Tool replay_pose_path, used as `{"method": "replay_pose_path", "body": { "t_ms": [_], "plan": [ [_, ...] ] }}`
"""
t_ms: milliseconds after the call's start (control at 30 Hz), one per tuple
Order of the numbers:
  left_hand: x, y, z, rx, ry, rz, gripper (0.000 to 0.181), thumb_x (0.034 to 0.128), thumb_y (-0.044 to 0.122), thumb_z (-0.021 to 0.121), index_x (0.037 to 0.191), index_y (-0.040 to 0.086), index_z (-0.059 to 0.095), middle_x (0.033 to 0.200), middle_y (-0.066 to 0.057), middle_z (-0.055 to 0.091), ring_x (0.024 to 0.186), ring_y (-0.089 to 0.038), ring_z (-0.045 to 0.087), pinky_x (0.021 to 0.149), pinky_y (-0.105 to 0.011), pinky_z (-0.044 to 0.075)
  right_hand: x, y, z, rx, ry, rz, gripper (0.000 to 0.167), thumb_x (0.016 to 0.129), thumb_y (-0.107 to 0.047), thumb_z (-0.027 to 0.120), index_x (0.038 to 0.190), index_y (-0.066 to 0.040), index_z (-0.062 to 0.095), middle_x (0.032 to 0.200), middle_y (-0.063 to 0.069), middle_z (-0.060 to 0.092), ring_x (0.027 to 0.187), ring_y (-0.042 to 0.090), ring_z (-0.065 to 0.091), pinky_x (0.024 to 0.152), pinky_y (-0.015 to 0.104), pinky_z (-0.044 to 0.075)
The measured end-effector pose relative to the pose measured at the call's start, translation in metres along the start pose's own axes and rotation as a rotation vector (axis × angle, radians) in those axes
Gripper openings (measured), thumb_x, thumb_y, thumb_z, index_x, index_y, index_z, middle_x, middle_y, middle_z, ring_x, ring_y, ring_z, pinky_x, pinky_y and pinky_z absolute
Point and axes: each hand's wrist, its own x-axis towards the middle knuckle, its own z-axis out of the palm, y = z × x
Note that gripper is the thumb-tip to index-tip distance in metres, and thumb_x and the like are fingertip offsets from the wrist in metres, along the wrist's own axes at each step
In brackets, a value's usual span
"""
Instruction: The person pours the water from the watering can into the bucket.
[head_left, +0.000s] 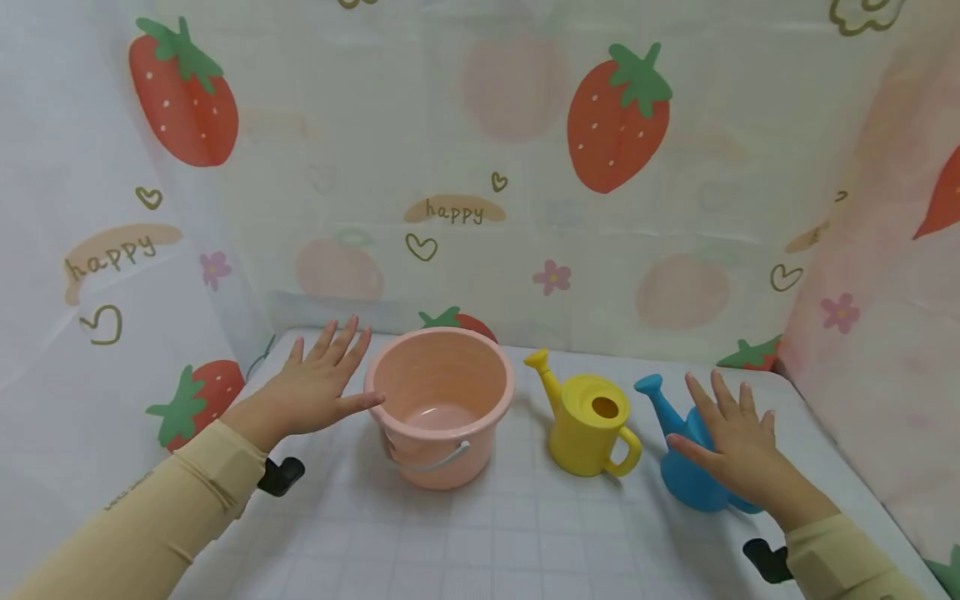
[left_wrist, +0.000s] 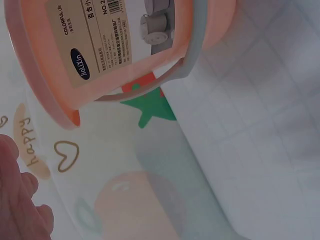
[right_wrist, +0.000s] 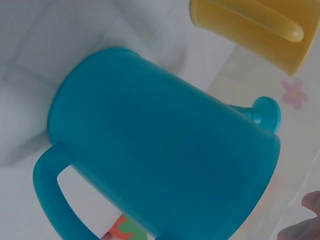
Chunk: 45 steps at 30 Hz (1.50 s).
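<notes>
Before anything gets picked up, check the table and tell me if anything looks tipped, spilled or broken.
Nothing stands out: the pink bucket, yellow watering can and blue watering can all stand upright on the table, with no spill or damage visible.

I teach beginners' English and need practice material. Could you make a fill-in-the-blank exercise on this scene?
In the head view, the yellow watering can stands ____ the pink bucket and the blue watering can.
There, the right hand partly hides the ____ can.
The left hand is nearest the pink ____.
The word written on the backdrop is ____.

Missing words: between; blue; bucket; happy.
</notes>
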Motion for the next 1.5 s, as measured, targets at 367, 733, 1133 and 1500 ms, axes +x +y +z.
{"method": "replay_pose_path", "body": {
  "t_ms": [367,733,1133,1500],
  "plan": [
    [0.0,0.01,0.011,-0.031,-0.005,0.043,0.101,0.0793,0.077,0.029,0.148,0.009,0.0,0.153,-0.012,-0.004,0.138,-0.035,-0.006,0.103,-0.064,0.001,0.0,-0.004,0.003,0.005,-0.013,-0.01,0.092,0.085,-0.063,0.045,0.148,-0.018,-0.003,0.147,0.03,-0.007,0.127,0.055,-0.018,0.087,0.076,-0.008],
    [0.007,0.016,0.017,-0.08,-0.011,0.062,0.113,0.076,0.077,0.039,0.144,-0.004,0.0,0.151,-0.021,-0.007,0.138,-0.036,-0.004,0.108,-0.056,0.007,0.002,-0.005,0.009,0.012,-0.011,-0.006,0.092,0.084,-0.064,0.044,0.148,-0.018,-0.002,0.148,0.029,-0.007,0.127,0.052,-0.021,0.087,0.075,-0.01],
    [0.012,0.017,0.021,-0.072,-0.072,0.064,0.119,0.0707,0.083,0.034,0.144,-0.005,0.003,0.151,-0.02,0.0,0.139,-0.032,0.002,0.109,-0.052,0.011,0.001,-0.004,0.012,0.0,0.002,-0.021,0.091,0.085,-0.063,0.044,0.148,-0.017,-0.003,0.148,0.029,-0.007,0.127,0.052,-0.021,0.087,0.075,-0.009],
    [0.011,0.019,0.012,-0.088,-0.15,0.049,0.117,0.0746,0.077,0.043,0.142,-0.01,0.002,0.149,-0.025,-0.005,0.138,-0.037,-0.001,0.11,-0.049,0.013,0.003,-0.009,0.017,-0.002,0.014,-0.043,0.092,0.085,-0.062,0.046,0.148,-0.017,-0.003,0.148,0.028,-0.007,0.128,0.049,-0.023,0.091,0.073,-0.009]
  ]
}}
